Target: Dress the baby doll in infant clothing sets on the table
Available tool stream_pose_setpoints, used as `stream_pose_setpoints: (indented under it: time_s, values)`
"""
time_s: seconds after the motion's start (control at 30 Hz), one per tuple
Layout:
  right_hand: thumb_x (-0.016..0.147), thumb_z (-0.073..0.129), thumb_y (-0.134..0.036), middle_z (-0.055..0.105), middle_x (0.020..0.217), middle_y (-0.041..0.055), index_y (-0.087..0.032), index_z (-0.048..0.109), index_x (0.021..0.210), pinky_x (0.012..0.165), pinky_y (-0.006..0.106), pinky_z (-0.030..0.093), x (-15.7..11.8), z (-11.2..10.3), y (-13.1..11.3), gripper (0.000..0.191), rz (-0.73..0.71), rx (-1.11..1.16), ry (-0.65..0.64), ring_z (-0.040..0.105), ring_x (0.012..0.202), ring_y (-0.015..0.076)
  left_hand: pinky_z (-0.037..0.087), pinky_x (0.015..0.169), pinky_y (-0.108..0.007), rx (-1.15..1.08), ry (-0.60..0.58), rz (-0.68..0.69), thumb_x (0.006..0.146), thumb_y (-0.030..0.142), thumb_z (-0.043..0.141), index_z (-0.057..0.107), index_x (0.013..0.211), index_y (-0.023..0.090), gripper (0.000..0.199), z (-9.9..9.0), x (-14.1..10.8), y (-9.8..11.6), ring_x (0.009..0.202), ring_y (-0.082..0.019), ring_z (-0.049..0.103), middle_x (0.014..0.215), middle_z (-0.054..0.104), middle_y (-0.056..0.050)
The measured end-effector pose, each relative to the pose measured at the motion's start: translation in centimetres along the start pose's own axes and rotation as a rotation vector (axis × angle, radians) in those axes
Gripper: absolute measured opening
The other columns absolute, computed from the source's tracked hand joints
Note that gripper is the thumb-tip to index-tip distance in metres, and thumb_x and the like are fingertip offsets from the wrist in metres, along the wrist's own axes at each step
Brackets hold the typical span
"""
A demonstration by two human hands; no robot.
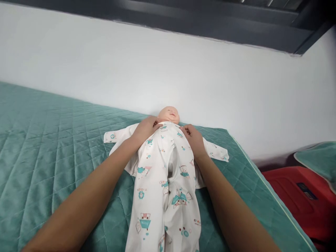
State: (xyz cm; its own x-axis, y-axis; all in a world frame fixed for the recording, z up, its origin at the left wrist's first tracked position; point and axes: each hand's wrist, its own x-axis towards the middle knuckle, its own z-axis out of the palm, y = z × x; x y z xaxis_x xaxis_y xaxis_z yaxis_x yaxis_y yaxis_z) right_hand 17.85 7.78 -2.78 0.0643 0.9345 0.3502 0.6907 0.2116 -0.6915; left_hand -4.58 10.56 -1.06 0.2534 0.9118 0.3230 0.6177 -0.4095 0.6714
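Note:
A baby doll (168,114) lies on its back, its head near the wall. White printed baby pants (152,168) with teal and pink animal pictures lie lengthwise over its body, the waist just below the chin and the legs toward me. Underneath, a matching long-sleeved baby top (219,154) has its sleeves spread to both sides. At the waist's left corner, my left hand (146,128) is closed on the fabric, thumb on top. My right hand (193,138) pinches the right corner with curled fingers. The doll's torso and limbs are hidden under the cloth.
A green quilted cover (65,140) lies over the bed, its piped edge running down on the right. Beyond that edge is a red plastic object (294,196) with a green cloth (320,157) on it. A white wall (105,63) stands behind, below a dark frame (210,24).

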Motion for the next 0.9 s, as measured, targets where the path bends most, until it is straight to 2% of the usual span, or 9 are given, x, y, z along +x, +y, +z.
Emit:
stream_pose_setpoints:
  time_s: [0.13, 0.23, 0.37, 0.5, 0.6, 0.67, 0.77, 0.9]
  values:
    - [0.089, 0.052, -0.049, 0.063, 0.085, 0.0055, -0.023, 0.055, 0.067, 0.085, 0.038, 0.042, 0.9, -0.7, 1.0, 0.034, -0.159, -0.086, -0.006, 0.055, 0.088, 0.0231, 0.043, 0.092, -0.04, 0.081, 0.012, 0.099, 0.092, 0.039, 0.053, 0.055, 0.081, 0.02, 0.022, -0.7, -0.4, -1.0, 0.099, -0.026, 0.054, 0.095, 0.058, -0.008]
    - [0.088, 0.053, -0.047, 0.067, 0.099, 0.0075, -0.023, 0.056, 0.062, 0.098, 0.04, 0.04, 1.3, -1.6, 1.5, 0.036, -0.233, -0.01, -0.127, 0.056, 0.105, 0.0251, 0.044, 0.09, -0.037, -0.016, -0.047, 0.078, 0.092, 0.038, 0.051, 0.054, 0.082, 0.02, 0.021, -1.3, -0.8, -1.4, 0.095, -0.022, 0.054, 0.098, 0.055, -0.006]
    - [0.091, 0.049, -0.048, 0.07, 0.109, 0.0036, -0.024, 0.059, 0.066, 0.097, 0.041, 0.044, 1.1, -2.7, 1.7, 0.036, -0.203, 0.168, -0.361, 0.061, 0.107, 0.0244, 0.043, 0.087, -0.033, -0.094, -0.091, 0.049, 0.092, 0.036, 0.048, 0.054, 0.084, 0.02, 0.019, -1.6, -1.2, -1.5, 0.095, -0.02, 0.055, 0.099, 0.055, -0.004]
    - [0.088, 0.052, -0.043, 0.07, 0.11, 0.0034, -0.024, 0.061, 0.072, 0.098, 0.042, 0.043, 1.1, -3.0, 1.8, 0.027, -0.231, 0.133, -0.408, 0.06, 0.107, 0.0244, 0.04, 0.079, -0.033, -0.026, -0.059, -0.005, 0.092, 0.036, 0.046, 0.052, 0.083, 0.021, 0.019, -1.3, -1.1, -1.3, 0.085, -0.02, 0.054, 0.09, 0.057, -0.003]
    - [0.089, 0.049, -0.044, 0.069, 0.104, 0.0023, -0.022, 0.056, 0.069, 0.09, 0.036, 0.044, 1.3, -2.9, 2.0, 0.03, -0.237, 0.081, -0.409, 0.059, 0.097, 0.0216, 0.037, 0.074, -0.033, 0.047, -0.036, -0.065, 0.092, 0.036, 0.045, 0.05, 0.084, 0.022, 0.017, -1.0, -0.8, -1.3, 0.08, -0.02, 0.053, 0.085, 0.059, -0.002]
    - [0.09, 0.046, -0.048, 0.066, 0.089, 0.0009, -0.022, 0.052, 0.069, 0.08, 0.033, 0.043, 1.4, -2.8, 2.2, 0.034, -0.193, 0.036, -0.376, 0.056, 0.085, 0.0195, 0.037, 0.072, -0.032, 0.093, 0.0, -0.11, 0.092, 0.035, 0.044, 0.048, 0.085, 0.023, 0.015, -0.7, -0.4, -1.6, 0.077, -0.02, 0.053, 0.082, 0.06, -0.002]
    - [0.091, 0.045, -0.053, 0.055, 0.069, -0.002, -0.022, 0.046, 0.066, 0.068, 0.03, 0.036, 1.7, -2.5, 2.4, 0.039, -0.108, -0.025, -0.259, 0.049, 0.07, 0.0169, 0.036, 0.069, -0.031, 0.17, 0.08, -0.148, 0.093, 0.033, 0.045, 0.045, 0.084, 0.023, 0.013, -0.1, 0.3, -2.3, 0.073, -0.021, 0.053, 0.077, 0.058, -0.001]
    - [0.091, 0.043, -0.049, 0.052, 0.064, -0.0011, -0.022, 0.045, 0.064, 0.063, 0.029, 0.031, 2.3, -1.5, 2.4, 0.038, -0.032, -0.107, -0.09, 0.046, 0.066, 0.017, 0.037, 0.067, -0.031, 0.247, 0.143, -0.207, 0.093, 0.03, 0.046, 0.046, 0.085, 0.024, 0.01, 0.8, 1.3, -3.1, 0.071, -0.022, 0.054, 0.074, 0.057, -0.002]
